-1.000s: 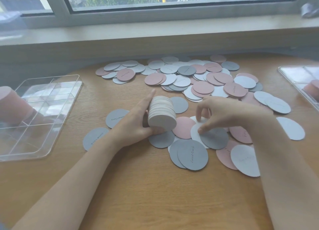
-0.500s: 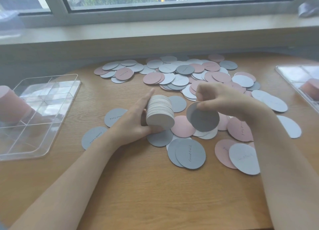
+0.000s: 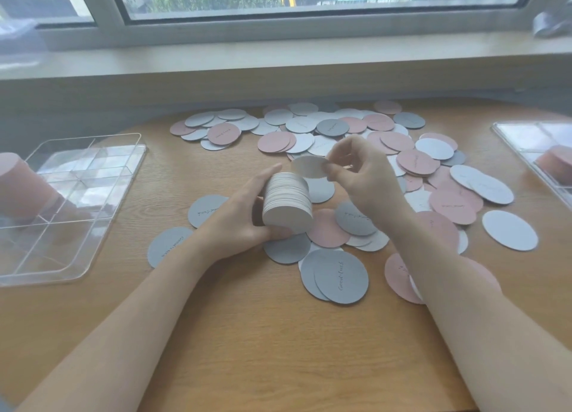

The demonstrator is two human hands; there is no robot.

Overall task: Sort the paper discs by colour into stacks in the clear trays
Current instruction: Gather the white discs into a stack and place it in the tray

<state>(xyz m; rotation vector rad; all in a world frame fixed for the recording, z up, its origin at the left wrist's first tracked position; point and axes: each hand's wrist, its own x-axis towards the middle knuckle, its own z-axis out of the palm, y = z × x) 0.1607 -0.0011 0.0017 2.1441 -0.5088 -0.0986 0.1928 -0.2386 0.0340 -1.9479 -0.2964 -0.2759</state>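
Lifted since before, right hand (image 3: 360,176) pinches a half-hidden grey disc (image 3: 309,167) above the stack (image 3: 288,204) left hand (image 3: 244,223) grips.

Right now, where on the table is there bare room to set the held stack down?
Bare wood lies near the front edge between the forearms, and a strip between the left tray and the grey discs. Loose discs crowd the middle and right. The left hand holds the stack.
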